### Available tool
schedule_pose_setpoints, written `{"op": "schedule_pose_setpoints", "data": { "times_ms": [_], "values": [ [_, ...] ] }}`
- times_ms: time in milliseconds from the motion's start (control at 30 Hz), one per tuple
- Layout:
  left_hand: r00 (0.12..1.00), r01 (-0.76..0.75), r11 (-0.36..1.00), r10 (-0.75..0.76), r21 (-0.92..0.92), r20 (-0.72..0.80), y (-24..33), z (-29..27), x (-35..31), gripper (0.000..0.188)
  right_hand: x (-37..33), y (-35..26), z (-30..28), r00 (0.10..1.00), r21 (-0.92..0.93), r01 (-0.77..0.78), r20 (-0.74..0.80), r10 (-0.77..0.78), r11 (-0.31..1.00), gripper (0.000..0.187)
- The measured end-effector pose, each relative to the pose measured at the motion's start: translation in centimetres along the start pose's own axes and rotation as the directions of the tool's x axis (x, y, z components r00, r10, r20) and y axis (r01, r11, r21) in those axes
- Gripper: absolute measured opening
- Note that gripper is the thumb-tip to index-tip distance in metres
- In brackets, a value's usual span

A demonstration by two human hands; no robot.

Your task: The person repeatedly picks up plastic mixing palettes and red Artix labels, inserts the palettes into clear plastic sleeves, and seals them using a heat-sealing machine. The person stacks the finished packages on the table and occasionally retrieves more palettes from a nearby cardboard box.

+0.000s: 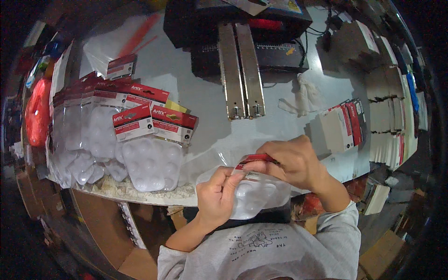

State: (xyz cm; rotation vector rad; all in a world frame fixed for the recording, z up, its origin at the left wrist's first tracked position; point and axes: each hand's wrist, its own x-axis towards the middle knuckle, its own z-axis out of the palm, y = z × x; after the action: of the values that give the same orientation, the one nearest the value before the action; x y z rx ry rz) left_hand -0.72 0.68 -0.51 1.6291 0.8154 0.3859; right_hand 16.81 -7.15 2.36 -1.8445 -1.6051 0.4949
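In front of my body, at the table's near edge, both hands hold a white plastic paint palette (261, 198) in a clear bag. A red and white header card (255, 159) is at the top of the bag. My left hand (216, 193) is closed, thumb and fingers pinching the bag's upper left side beside the card. My right hand (296, 161) is closed on the card's right part, its fingers curled and partly hidden. Left of the hands lies a bagged palette (153, 163) with a red and white card, at the front of a pile of similar packages (100, 123).
A black machine (186, 28) with two long metal bars (242, 70) stands at the back middle. Header card stacks (343, 126) and tall piles of cards (389, 112) line the right. Crumpled plastic (305, 95) lies nearby; clear bags (105, 44) lie at far left. Cardboard boxes (100, 224) sit below the table.
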Motion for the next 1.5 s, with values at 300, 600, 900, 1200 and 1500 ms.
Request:
{"op": "schedule_pose_setpoints", "data": {
  "times_ms": [300,600,900,1200,1500],
  "values": [
    [0.964,0.015,0.995,-0.042,-0.102,-0.263,-0.7,-0.3,0.8,0.021,-2.1,1.5,-1.6,0.738,0.446,-0.674,0.375,0.562,0.588,0.025],
    [0.970,0.020,1.000,-0.020,-0.001,-0.244,-0.9,0.0,1.5,0.026,-4.0,2.2,0.9,0.749,0.747,-0.595,0.380,0.543,0.298,0.015],
    [0.949,-0.070,0.993,0.095,0.090,-0.300,-2.3,0.6,7.9,0.026,0.5,4.4,3.5,0.727,0.925,-0.323,0.108,0.678,0.200,0.014],
    [0.919,-0.006,0.964,0.111,0.267,-0.378,-2.8,-2.6,6.3,0.024,-4.4,7.1,0.7,0.674,0.725,-0.072,-0.471,0.569,0.685,0.024],
    [0.796,0.135,0.388,0.505,0.912,-0.333,-2.2,-10.5,-0.1,0.024,-14.5,13.6,-7.0,0.648,-0.337,-0.667,-0.702,0.294,0.664,0.059]
  ]
}}
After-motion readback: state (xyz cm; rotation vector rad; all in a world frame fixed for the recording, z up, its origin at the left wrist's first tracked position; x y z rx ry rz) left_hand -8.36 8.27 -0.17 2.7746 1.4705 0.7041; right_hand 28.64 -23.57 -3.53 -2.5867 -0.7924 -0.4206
